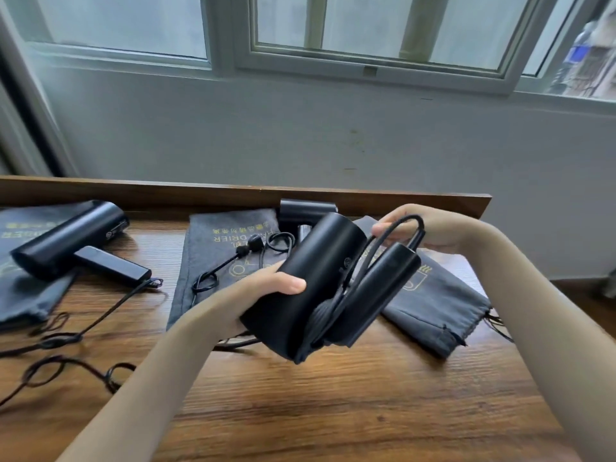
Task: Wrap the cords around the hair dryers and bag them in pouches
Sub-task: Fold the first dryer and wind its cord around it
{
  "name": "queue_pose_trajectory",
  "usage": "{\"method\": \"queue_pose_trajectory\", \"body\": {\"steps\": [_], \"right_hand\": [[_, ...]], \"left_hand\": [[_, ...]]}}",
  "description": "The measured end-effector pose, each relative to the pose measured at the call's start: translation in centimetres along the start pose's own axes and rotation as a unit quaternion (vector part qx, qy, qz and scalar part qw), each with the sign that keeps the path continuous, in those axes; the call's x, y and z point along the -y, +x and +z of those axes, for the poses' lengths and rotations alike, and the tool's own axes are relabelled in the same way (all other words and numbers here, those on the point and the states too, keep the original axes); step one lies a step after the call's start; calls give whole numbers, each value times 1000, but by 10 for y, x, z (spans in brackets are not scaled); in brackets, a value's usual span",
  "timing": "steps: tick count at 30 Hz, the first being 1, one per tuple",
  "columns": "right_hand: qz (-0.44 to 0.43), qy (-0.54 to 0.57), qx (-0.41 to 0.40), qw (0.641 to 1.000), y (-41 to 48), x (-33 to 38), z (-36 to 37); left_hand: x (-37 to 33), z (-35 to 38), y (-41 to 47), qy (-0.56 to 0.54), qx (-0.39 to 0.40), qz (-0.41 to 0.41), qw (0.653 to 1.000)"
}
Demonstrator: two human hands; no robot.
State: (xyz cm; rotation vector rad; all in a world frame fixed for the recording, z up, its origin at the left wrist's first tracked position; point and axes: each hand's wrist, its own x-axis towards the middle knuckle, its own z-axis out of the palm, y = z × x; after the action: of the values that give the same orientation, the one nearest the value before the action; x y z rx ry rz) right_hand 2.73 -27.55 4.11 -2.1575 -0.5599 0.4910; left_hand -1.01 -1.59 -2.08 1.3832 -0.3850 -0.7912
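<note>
A black folded hair dryer (313, 281) hangs above the wooden table, its handle tucked against the barrel. My left hand (266, 288) grips the barrel from the left, thumb on top. At the handle's far end my right hand (430, 228) pinches a loop of the dryer's black cord (400, 225), which runs down between barrel and handle. A second dryer (66, 241) lies at the left with its cord (83, 331) trailing loose over the table. A third dryer (306, 210) stands at the back. Dark pouches lie in the middle (216, 248), at the right (433, 308) and far left (23, 295).
The table (333, 405) has a raised wooden back edge (200, 191) against a white wall under a window. Another loose cord with a plug (240, 258) lies on the middle pouch. The right pouch's drawstring (496, 321) hangs near the table's right edge.
</note>
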Motion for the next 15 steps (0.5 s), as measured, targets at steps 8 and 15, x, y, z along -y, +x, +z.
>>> {"method": "queue_pose_trajectory", "body": {"steps": [8, 15], "right_hand": [[78, -40, -33, 996, -5, -2, 1], [34, -77, -74, 994, -4, 23, 7]], "left_hand": [[-18, -16, 4, 255, -76, -4, 964], [-4, -20, 20, 407, -261, -62, 873]]}}
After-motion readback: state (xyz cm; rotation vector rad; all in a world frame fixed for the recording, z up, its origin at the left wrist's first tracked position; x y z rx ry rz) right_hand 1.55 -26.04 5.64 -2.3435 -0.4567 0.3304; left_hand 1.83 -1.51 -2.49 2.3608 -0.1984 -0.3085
